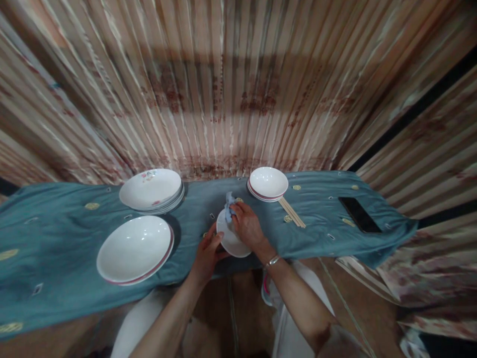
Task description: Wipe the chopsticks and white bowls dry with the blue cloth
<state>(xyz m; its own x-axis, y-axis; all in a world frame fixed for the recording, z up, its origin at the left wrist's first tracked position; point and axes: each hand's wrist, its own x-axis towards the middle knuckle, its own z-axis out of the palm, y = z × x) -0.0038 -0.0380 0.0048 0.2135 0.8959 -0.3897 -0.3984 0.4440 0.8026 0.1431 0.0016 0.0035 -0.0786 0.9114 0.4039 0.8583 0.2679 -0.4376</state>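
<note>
Near the front edge of the table, a small white bowl [235,247] is held in my left hand [207,252], thumb over its rim and fingers around its left side. My right hand [246,224] reaches into the bowl, closed on a light blue cloth [229,208] pressed at the bowl's far rim. Part of the bowl's inside is hidden beneath my right hand. A bracelet sits on my right wrist.
A stack of small bowls [268,183] stands behind to the right, beside several chopsticks [292,213]. Stacked plates [151,190] and a large bowl [134,249] are on the left. A dark phone [358,215] lies far right on the teal tablecloth [316,238]. Patterned curtains [223,99] hang behind.
</note>
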